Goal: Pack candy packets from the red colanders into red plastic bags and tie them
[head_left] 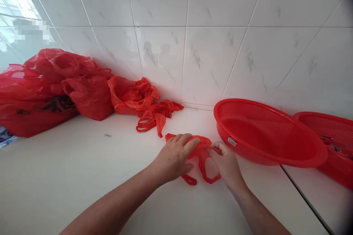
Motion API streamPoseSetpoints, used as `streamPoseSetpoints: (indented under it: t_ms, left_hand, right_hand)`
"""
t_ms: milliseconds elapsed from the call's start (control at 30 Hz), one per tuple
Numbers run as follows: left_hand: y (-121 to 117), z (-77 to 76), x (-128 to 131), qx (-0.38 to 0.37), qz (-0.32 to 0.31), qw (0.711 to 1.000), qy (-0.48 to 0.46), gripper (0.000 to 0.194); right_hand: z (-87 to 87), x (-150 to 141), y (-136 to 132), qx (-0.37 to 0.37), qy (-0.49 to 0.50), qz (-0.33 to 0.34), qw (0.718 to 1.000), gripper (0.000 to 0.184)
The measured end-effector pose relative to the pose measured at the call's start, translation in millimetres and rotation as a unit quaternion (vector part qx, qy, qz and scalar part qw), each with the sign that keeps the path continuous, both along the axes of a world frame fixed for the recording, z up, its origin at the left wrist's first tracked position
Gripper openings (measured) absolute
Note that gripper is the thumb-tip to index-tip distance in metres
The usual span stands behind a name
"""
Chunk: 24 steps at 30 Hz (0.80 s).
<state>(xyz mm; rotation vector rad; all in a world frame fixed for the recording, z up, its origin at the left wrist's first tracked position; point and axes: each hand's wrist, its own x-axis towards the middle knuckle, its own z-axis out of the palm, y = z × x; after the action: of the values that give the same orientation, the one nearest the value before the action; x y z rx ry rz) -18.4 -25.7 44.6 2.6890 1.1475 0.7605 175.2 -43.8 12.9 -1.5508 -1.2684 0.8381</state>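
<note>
A thin red plastic bag (202, 158) lies on the white tabletop, its loop handles pointing toward me. My right hand (224, 161) pinches the bag's right side between thumb and fingers. Over the left part of the bag is my left hand (176, 156), with its thumb and fingers apart; whether its palm touches the plastic is hidden. Just behind, more crumpled red plastic bags (156, 112) rest against the wall.
Full red plastic bags (52, 91) stand at the left, one with black lettering. At the right a large red colander (256, 128) sits close to my right hand, with a second red basket (331, 128) beyond it. A white tiled wall (215, 58) bounds the back.
</note>
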Motion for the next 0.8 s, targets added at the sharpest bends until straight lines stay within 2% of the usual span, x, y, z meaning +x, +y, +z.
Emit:
streamPoseSetpoints:
  t_ms: [100, 167, 233, 300, 367, 433, 500, 567, 667, 800]
  left_hand:
    - [8.4, 6.7, -12.1, -0.062, 0.094, 0.994, 0.013, 0.042]
    - [16.4, 11.9, -23.8, -0.095, 0.163, 0.981, -0.043, 0.037]
    - [20.0, 16.3, -31.1, -0.127, 0.191, 0.967, -0.115, 0.034]
    - [19.2, 18.2, -31.2, -0.17, 0.183, 0.951, -0.181, 0.032]
    - [16.4, 17.4, -25.3, -0.208, 0.168, 0.933, -0.24, 0.029]
    - [14.2, 15.2, -16.7, -0.241, 0.154, 0.913, -0.291, 0.027]
    - [12.8, 13.5, -8.3, -0.276, 0.145, 0.89, -0.332, 0.024]
    - [11.6, 13.0, -1.8, -0.318, 0.134, 0.865, -0.365, 0.022]
    - [8.7, 13.2, 3.4, -0.392, 0.096, 0.811, -0.423, 0.019]
    - [5.2, 10.3, 4.5, -0.484, 0.038, 0.71, -0.511, 0.018]
  right_hand:
    - [18.5, 14.9, -6.2, -0.015, -0.101, 0.024, 0.994, 0.016]
    - [32.8, 26.6, -11.4, -0.017, -0.164, 0.033, 0.986, 0.015]
    - [47.1, 34.6, -17.8, 0.018, -0.234, 0.017, 0.972, 0.018]
    - [59.6, 35.7, -26.0, 0.101, -0.318, -0.032, 0.942, 0.025]
    - [68.3, 29.8, -36.6, 0.215, -0.379, -0.087, 0.896, 0.03]
    - [71.8, 18.3, -48.7, 0.335, -0.396, -0.112, 0.848, 0.026]
    - [69.5, 3.7, -59.5, 0.425, -0.395, -0.084, 0.81, 0.021]
    - [61.7, -11.3, -65.3, 0.462, -0.395, -0.015, 0.794, 0.02]
    - [42.2, -28.1, -59.6, 0.419, -0.416, 0.057, 0.805, 0.021]
    - [13.7, -29.9, -35.3, 0.323, -0.485, 0.07, 0.809, 0.028]
